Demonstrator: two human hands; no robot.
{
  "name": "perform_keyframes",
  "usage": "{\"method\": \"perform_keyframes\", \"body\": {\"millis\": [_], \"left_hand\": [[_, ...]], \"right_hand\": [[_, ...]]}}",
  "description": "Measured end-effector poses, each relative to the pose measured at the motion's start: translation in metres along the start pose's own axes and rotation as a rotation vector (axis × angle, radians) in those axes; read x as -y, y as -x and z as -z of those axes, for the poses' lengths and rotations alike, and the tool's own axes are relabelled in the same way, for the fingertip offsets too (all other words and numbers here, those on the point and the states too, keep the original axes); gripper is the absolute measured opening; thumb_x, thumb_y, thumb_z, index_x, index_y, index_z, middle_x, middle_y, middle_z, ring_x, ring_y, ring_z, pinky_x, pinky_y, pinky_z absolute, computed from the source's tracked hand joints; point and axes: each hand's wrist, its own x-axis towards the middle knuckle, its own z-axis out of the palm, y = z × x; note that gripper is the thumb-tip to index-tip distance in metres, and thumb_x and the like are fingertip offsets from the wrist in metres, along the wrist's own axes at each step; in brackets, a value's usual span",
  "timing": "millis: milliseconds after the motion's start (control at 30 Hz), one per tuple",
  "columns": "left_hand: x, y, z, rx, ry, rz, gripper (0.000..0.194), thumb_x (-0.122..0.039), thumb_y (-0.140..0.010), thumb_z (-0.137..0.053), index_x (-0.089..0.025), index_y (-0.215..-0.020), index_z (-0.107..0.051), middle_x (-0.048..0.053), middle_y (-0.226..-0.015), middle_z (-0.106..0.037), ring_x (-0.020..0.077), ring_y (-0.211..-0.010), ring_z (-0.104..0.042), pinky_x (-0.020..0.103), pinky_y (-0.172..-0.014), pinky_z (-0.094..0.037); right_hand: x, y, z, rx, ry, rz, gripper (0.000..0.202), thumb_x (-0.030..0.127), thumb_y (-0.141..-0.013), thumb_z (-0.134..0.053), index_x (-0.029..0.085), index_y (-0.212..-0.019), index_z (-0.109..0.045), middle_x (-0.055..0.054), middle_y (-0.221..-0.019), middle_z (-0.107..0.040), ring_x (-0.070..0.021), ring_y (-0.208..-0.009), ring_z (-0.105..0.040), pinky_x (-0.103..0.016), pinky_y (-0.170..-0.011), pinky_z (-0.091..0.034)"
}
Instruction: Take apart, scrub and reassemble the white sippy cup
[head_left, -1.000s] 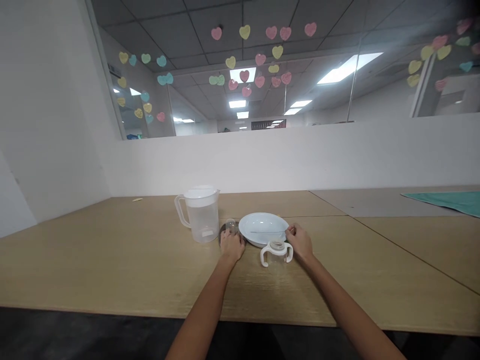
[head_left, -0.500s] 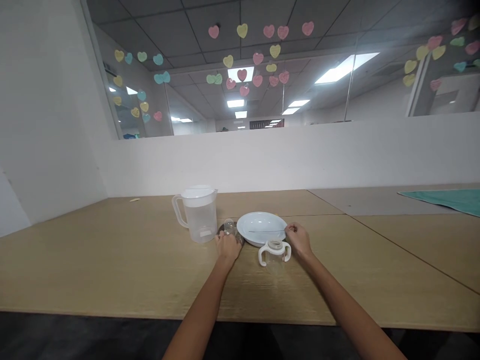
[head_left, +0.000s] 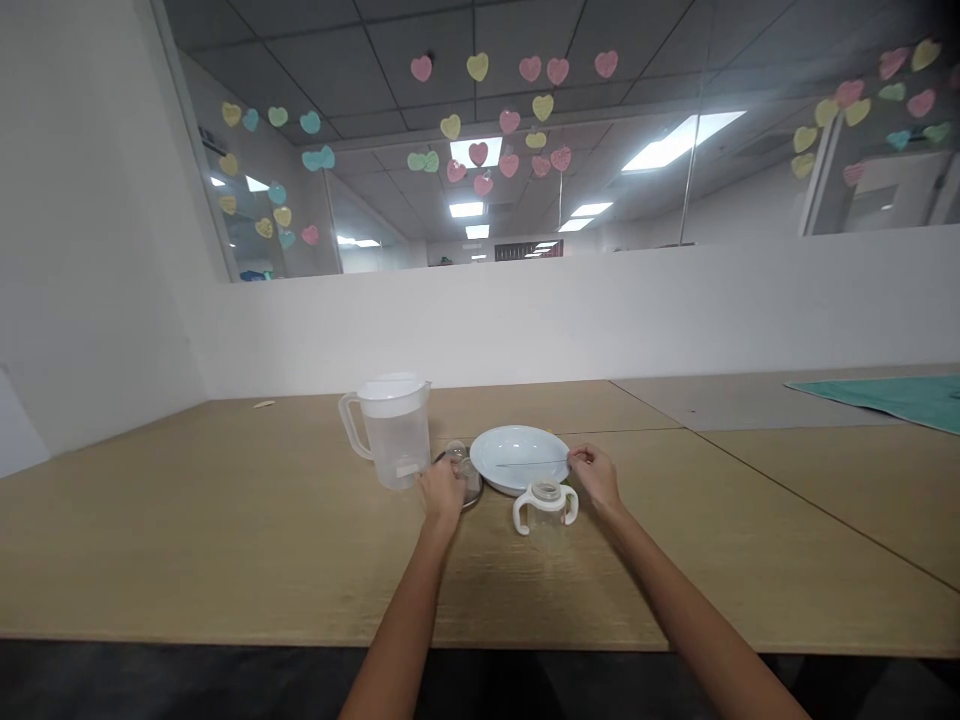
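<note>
A white bowl (head_left: 517, 440) stands in the middle of the table. My right hand (head_left: 598, 477) pinches one end of a thin straight stick (head_left: 534, 463), which reaches leftward across the bowl; its exact kind is unclear. In front of the bowl is a clear baby bottle (head_left: 546, 507) with two white handles and an uncovered top. My left hand (head_left: 442, 487) is at the left edge of a dark round tray (head_left: 474, 490), fingers curled beside a clear dome-shaped cover (head_left: 456, 450). What those fingers grip is hidden.
A translucent lidded pitcher (head_left: 397, 435) stands just left of my left hand. A green cloth (head_left: 892, 398) lies at the far right. A small pale piece (head_left: 264, 404) is at the back left. The white wall (head_left: 480, 330) rises behind the table.
My left hand has shifted slightly left, uncovering more of the dark tray. My right hand and the stick stay nearly in place over the bowl. The view has tilted slightly.
</note>
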Motion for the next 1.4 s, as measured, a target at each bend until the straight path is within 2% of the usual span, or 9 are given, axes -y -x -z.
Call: {"method": "perform_keyframes", "body": {"millis": [133, 233, 367, 567, 733, 933, 1100, 1200, 1400], "left_hand": [[-0.001, 0.001, 0.013, -0.206, 0.115, -0.014, 0.033, -0.017, -0.081, -0.046, -0.023, -0.107, -0.066, 0.009, -0.106, -0.066, 0.0226, -0.09, -0.063, 0.032, -0.078, -0.042], [-0.007, -0.003, 0.015, -0.32, 0.29, -0.131, 0.03, -0.014, -0.081, -0.045, -0.019, -0.1, -0.069, 0.009, -0.102, -0.064, 0.0202, -0.086, -0.062, 0.03, -0.077, -0.044], [-0.026, -0.013, 0.004, -0.254, 0.489, -0.407, 0.022, -0.014, -0.082, -0.047, -0.017, -0.091, -0.068, 0.007, -0.094, -0.064, 0.0188, -0.089, -0.059, 0.03, -0.082, -0.044], [-0.049, -0.017, -0.031, -0.108, 0.605, -0.568, 0.018, -0.022, -0.087, -0.046, -0.015, -0.092, -0.063, 0.008, -0.096, -0.064, 0.0192, -0.092, -0.059, 0.031, -0.083, -0.044], [-0.044, -0.013, -0.043, -0.096, 0.64, -0.589, 0.019, -0.019, -0.087, -0.045, -0.016, -0.099, -0.059, 0.009, -0.102, -0.065, 0.02, -0.096, -0.059, 0.033, -0.085, -0.044], [-0.034, -0.005, -0.042, -0.1, 0.686, -0.555, 0.021, -0.013, -0.083, -0.047, -0.019, -0.099, -0.058, 0.005, -0.103, -0.067, 0.0194, -0.096, -0.061, 0.031, -0.084, -0.046], [-0.031, -0.005, -0.049, -0.118, 0.69, -0.597, 0.021, -0.021, -0.085, -0.048, -0.018, -0.101, -0.061, 0.007, -0.105, -0.067, 0.0204, -0.1, -0.06, 0.034, -0.089, -0.045], [-0.03, -0.007, -0.051, -0.15, 0.66, -0.603, 0.023, -0.025, -0.087, -0.047, -0.018, -0.103, -0.062, 0.008, -0.107, -0.066, 0.0211, -0.102, -0.059, 0.036, -0.091, -0.044], [-0.029, -0.007, -0.05, -0.209, 0.574, -0.597, 0.028, -0.026, -0.091, -0.041, -0.018, -0.102, -0.065, 0.007, -0.103, -0.067, 0.0204, -0.101, -0.058, 0.038, -0.092, -0.044]], "right_hand": [[0.001, -0.002, 0.001, -0.019, -0.088, -0.012, 0.023, 0.03, -0.055, -0.053, 0.015, -0.07, -0.061, 0.001, -0.057, -0.055, -0.0128, -0.055, -0.048, -0.023, -0.054, -0.037], [0.004, -0.002, 0.001, -0.029, -0.13, -0.01, 0.023, 0.03, -0.055, -0.055, 0.014, -0.07, -0.062, 0.001, -0.058, -0.056, -0.0119, -0.055, -0.048, -0.023, -0.053, -0.037], [0.009, 0.0, 0.0, -0.018, -0.173, 0.002, 0.023, 0.03, -0.054, -0.058, 0.014, -0.07, -0.063, 0.001, -0.058, -0.056, -0.0114, -0.055, -0.048, -0.022, -0.053, -0.038], [0.015, 0.002, 0.001, -0.029, -0.215, 0.046, 0.021, 0.028, -0.056, -0.057, 0.014, -0.069, -0.066, 0.0, -0.058, -0.057, -0.011, -0.055, -0.047, -0.022, -0.052, -0.038], [0.018, 0.0, 0.005, -0.059, -0.225, 0.07, 0.022, 0.028, -0.058, -0.056, 0.013, -0.069, -0.067, 0.0, -0.058, -0.057, -0.0111, -0.056, -0.047, -0.023, -0.053, -0.038], [0.018, 0.002, 0.001, 0.115, -0.127, 0.079, 0.03, 0.031, -0.062, -0.057, 0.013, -0.081, -0.072, -0.001, -0.061, -0.06, -0.011, -0.053, -0.045, -0.024, -0.052, -0.037], [0.016, 0.005, -0.004, 0.205, 0.087, 0.37, 0.028, 0.042, -0.072, -0.058, 0.021, -0.081, -0.074, -0.007, -0.079, -0.069, -0.02, -0.077, -0.057, -0.033, -0.075, -0.043], [0.015, 0.005, -0.002, 0.106, 0.213, 0.448, 0.032, 0.048, -0.076, -0.054, 0.021, -0.077, -0.073, -0.009, -0.081, -0.071, -0.0232, -0.083, -0.058, -0.038, -0.084, -0.039], [0.011, -0.008, 0.01, -0.189, -0.152, 0.148, 0.044, 0.054, -0.076, -0.051, 0.014, -0.081, -0.068, -0.013, -0.089, -0.07, -0.0222, -0.085, -0.062, -0.034, -0.078, -0.045]]}}
